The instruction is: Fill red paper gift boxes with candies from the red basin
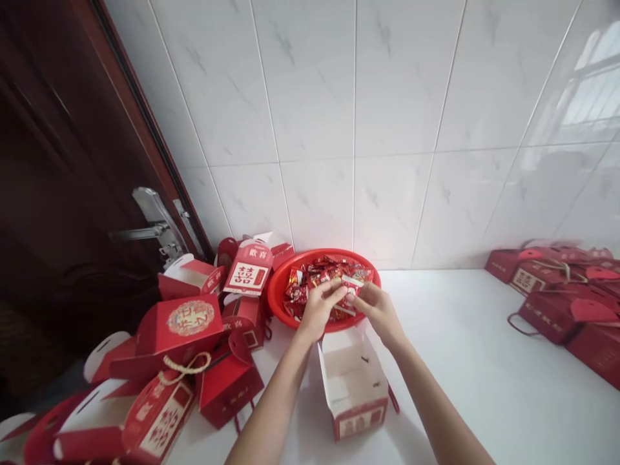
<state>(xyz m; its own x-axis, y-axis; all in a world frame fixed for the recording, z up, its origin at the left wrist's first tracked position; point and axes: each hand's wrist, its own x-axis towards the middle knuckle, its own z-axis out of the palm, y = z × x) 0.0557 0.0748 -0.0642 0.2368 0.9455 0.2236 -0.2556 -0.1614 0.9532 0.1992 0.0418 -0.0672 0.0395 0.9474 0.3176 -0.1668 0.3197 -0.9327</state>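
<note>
Both my hands meet over a red plastic basket [277, 292] full of wrapped candies [298, 290]. Between them is a small red and white candy packet [351, 289]. My left hand [320, 305] has its thumb and fingers pinched on the packet's left side. On its right side, my right hand [380, 310] pinches it too. Just below my hands, between my forearms, an open red box with a white inside [356, 381] stands on the white table; only small dark cord ends show inside it.
Many red boxes [191, 320] crowd the table's left side, some open. More red boxes [552, 310] are grouped at the right by the tiled wall [397, 206]. A dark door with a metal handle [145, 232] stands at the left.
</note>
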